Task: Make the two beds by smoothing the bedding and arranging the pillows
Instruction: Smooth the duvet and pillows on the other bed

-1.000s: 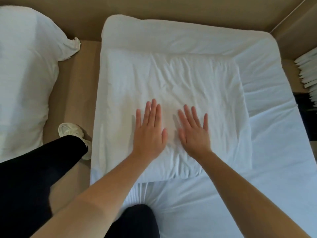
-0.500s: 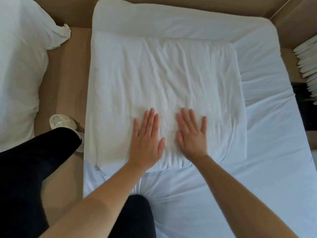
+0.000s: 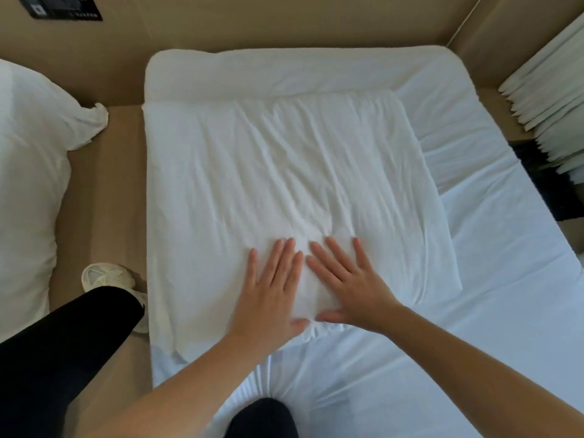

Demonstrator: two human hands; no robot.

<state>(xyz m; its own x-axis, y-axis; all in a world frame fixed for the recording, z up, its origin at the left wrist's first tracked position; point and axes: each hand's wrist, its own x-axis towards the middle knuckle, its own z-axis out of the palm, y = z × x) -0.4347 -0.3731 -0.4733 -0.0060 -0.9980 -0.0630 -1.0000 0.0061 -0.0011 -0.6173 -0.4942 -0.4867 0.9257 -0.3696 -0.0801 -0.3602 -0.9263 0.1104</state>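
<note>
A flat, wrinkled white pillow (image 3: 284, 172) lies at the head of the bed (image 3: 474, 327), which is covered in a white sheet. My left hand (image 3: 271, 292) and my right hand (image 3: 350, 286) press flat on the pillow's near edge, side by side, fingers spread and pointing toward the headboard wall. Neither hand holds anything. A second bed's pillow (image 3: 28, 184) shows at the left edge, with a bunched corner.
A tan floor gap (image 3: 104, 200) separates the two beds. My black-trousered leg (image 3: 63, 343) and white shoe (image 3: 107, 276) stand in it; one knee rests on the mattress. A stack of white folded items (image 3: 550, 99) sits at the right. Tan walls enclose the bed head.
Both hands have slid back along the pillow toward its near edge, thumbs now reaching the edge. The view has tilted, showing more of the wall.
</note>
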